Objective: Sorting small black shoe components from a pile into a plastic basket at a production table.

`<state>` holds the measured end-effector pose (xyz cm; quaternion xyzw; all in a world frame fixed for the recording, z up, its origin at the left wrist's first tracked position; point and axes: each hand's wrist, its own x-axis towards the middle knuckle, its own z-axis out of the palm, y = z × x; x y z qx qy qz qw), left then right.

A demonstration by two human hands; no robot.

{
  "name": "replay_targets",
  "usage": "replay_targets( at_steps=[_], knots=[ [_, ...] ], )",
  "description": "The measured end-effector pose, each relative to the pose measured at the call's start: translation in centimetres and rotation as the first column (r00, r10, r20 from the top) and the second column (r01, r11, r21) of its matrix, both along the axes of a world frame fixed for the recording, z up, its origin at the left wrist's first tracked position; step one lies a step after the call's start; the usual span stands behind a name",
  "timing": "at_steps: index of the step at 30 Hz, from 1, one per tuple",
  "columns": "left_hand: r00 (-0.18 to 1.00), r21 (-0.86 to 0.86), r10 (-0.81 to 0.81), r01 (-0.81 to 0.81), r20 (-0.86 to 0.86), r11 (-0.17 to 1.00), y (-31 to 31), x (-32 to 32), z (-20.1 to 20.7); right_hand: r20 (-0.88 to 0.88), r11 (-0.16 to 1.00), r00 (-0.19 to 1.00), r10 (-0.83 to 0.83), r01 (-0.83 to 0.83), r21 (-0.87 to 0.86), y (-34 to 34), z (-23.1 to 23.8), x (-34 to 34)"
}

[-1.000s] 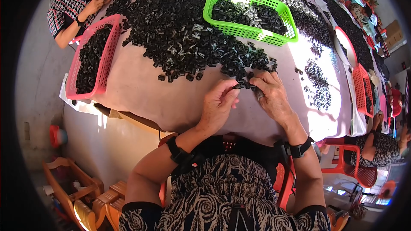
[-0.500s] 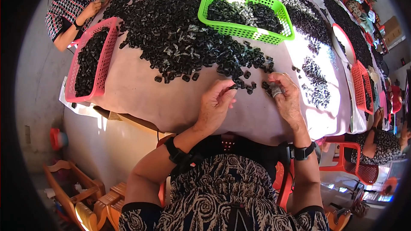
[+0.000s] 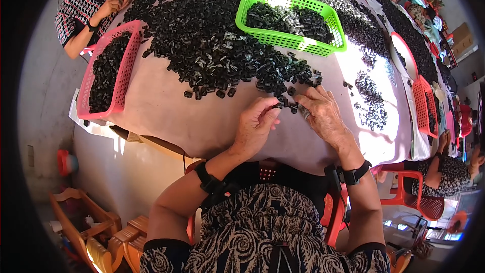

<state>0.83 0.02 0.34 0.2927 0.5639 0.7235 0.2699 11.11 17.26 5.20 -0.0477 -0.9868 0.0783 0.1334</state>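
Note:
My left hand [image 3: 255,125] is closed in a pinch on a small black plastic part [image 3: 278,105], just above the table's near side. Its other fingers curl under. My right hand [image 3: 324,116] reaches in from the right, palm down, its fingers bent and close together. A grey wrap [image 3: 304,112] covers part of one of its fingers. Its fingertips come up against a few loose black parts [image 3: 293,108] beside the left hand's pinch; whether anything is between them is hidden. Beyond both hands spreads a large heap of black parts [image 3: 202,45], with silvery coil springs [image 3: 217,63] among them.
A green basket [image 3: 290,44] of parts stands on the heap's far side. One pink basket [image 3: 132,53] is at the left edge; a red one [image 3: 422,101] is at the right. A smaller sunlit pile [image 3: 371,106] lies right of my hand. Other people sit around the table.
My right hand has moved left, from the parts on the right to the loose parts beside my left hand. The left hand keeps its pinch almost in place.

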Motion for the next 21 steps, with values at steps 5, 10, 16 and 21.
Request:
replay_targets(
  at_steps=[5,10,16,21],
  knots=[
    [1.0,0.025,-0.002,0.003,-0.01,1.0,-0.1,-0.1,-0.2,-0.019,0.999,0.999,0.045,-0.045,-0.007,-0.3,0.3,-0.6],
    [0.999,0.02,-0.054,0.054,-0.002,0.998,0.1,-0.2,-0.4,-0.039,0.968,0.999,-0.014,0.004,-0.253,-0.3,0.2,-0.7],
    [0.996,-0.022,-0.076,0.077,0.035,0.997,-0.3,-0.1,0.2,-0.137,0.454,0.978,-0.158,-0.051,-0.89,-2.3,-0.2,-1.1],
    [0.996,-0.02,-0.09,0.09,-0.001,0.996,-0.2,-0.1,-0.1,-0.153,0.457,0.972,-0.178,-0.056,-0.887,-3.3,-0.3,-1.2]
  ],
)
